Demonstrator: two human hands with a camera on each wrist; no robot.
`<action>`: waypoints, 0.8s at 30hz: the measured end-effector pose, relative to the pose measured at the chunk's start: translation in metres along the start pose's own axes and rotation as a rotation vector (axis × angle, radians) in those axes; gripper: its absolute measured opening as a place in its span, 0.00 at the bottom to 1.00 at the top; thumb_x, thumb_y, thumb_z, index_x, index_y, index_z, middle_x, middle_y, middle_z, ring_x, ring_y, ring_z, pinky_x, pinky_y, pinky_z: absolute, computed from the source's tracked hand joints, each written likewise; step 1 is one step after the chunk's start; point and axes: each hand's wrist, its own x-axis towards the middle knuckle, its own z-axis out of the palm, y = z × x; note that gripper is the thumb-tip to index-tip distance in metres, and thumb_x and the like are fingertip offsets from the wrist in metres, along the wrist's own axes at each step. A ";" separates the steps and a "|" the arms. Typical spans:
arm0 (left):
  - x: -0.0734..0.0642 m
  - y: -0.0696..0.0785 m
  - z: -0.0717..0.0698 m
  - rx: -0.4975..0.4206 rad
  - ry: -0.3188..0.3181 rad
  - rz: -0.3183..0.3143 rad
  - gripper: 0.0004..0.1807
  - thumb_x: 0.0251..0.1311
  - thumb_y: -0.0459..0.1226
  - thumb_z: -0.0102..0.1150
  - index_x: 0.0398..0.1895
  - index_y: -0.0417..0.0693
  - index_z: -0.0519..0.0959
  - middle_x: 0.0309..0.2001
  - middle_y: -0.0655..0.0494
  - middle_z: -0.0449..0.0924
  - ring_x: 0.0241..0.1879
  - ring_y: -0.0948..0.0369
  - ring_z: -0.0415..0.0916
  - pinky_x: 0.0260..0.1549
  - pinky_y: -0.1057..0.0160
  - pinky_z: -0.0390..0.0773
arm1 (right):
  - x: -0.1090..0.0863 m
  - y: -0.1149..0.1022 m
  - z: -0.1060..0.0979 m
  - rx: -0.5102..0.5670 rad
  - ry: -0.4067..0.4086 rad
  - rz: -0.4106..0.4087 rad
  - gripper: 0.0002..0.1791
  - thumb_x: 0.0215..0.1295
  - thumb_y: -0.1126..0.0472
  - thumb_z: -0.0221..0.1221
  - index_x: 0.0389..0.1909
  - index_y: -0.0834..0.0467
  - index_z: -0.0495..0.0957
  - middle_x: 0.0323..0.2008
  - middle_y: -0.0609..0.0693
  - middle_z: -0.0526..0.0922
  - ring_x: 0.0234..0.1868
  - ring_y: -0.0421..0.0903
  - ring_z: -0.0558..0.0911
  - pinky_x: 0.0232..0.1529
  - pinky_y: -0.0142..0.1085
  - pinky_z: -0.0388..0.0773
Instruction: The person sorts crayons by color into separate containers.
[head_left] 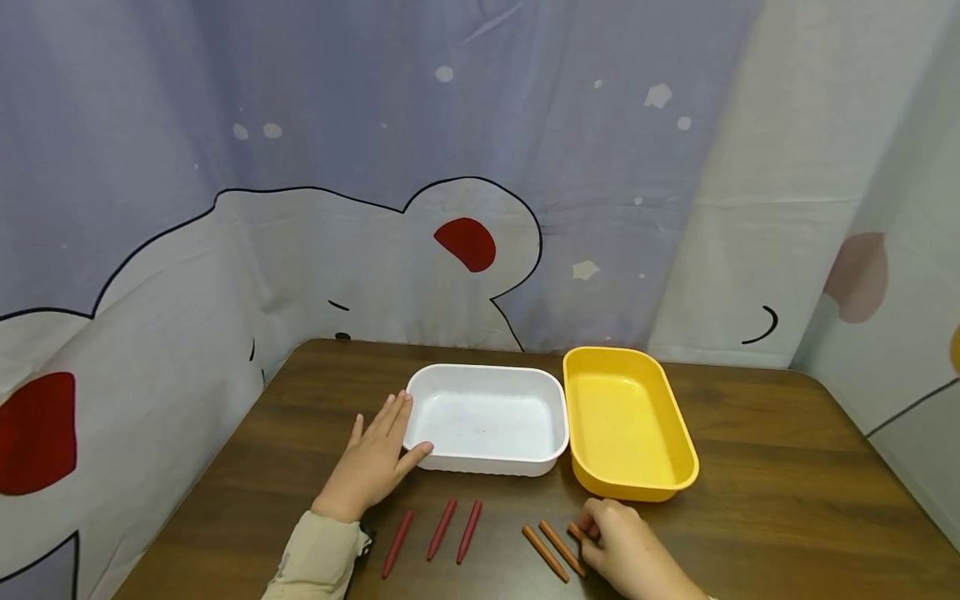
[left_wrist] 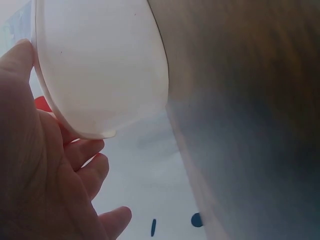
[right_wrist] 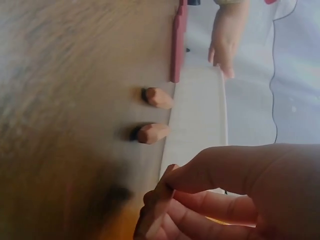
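My left hand [head_left: 375,467] lies with its fingers extended against the left end of a white plastic tray [head_left: 487,465]; the thumb touches the near rim. In the left wrist view, the thumb and fingertips meet the rim of that tray [left_wrist: 100,75]. At the right, my right hand [head_left: 633,550] pinches a brown crayon [right_wrist: 157,200] between thumb and fingers, just in front of the yellow tray [head_left: 630,490]. Left of that hand, two more brown crayons [head_left: 545,553] lie side by side on the table. Three dark red crayons [head_left: 442,530] lie between the hands.
The white and yellow trays stand next to each other on a brown wooden table [head_left: 780,475]. Behind the table's back edge hangs a printed curtain [head_left: 600,167], which also covers the left and right sides.
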 end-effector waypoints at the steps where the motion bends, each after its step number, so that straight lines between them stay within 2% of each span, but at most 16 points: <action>1: 0.000 0.000 0.000 -0.002 0.000 0.000 0.45 0.74 0.58 0.49 0.79 0.34 0.54 0.79 0.40 0.51 0.79 0.45 0.46 0.71 0.30 0.46 | 0.000 0.000 0.000 0.010 0.007 -0.003 0.09 0.52 0.72 0.67 0.29 0.57 0.79 0.23 0.41 0.75 0.24 0.32 0.70 0.25 0.31 0.72; 10: -0.001 0.000 -0.001 -0.012 0.002 0.000 0.45 0.74 0.58 0.49 0.78 0.33 0.53 0.79 0.39 0.51 0.79 0.45 0.46 0.71 0.31 0.46 | -0.001 -0.015 -0.016 0.079 0.146 -0.010 0.09 0.53 0.73 0.68 0.33 0.59 0.81 0.27 0.42 0.81 0.26 0.32 0.76 0.28 0.29 0.78; 13: -0.001 -0.001 -0.001 -0.013 0.007 0.003 0.45 0.74 0.58 0.49 0.78 0.33 0.53 0.79 0.39 0.51 0.79 0.45 0.46 0.71 0.32 0.47 | 0.001 -0.020 -0.025 0.101 0.219 0.012 0.10 0.53 0.73 0.68 0.35 0.60 0.83 0.27 0.43 0.83 0.26 0.33 0.78 0.30 0.30 0.80; 17: -0.001 -0.001 0.000 -0.012 0.008 0.007 0.46 0.74 0.58 0.49 0.79 0.33 0.53 0.79 0.39 0.51 0.79 0.45 0.46 0.71 0.32 0.47 | 0.006 -0.023 -0.038 0.137 0.318 -0.006 0.11 0.53 0.75 0.68 0.37 0.61 0.84 0.27 0.43 0.84 0.27 0.34 0.80 0.30 0.31 0.81; 24: -0.001 -0.001 0.001 -0.013 0.005 0.008 0.45 0.74 0.58 0.49 0.79 0.33 0.53 0.79 0.39 0.51 0.79 0.45 0.46 0.71 0.32 0.47 | 0.022 -0.019 -0.059 0.224 0.392 0.029 0.09 0.59 0.72 0.67 0.41 0.63 0.85 0.30 0.48 0.86 0.30 0.40 0.83 0.33 0.32 0.82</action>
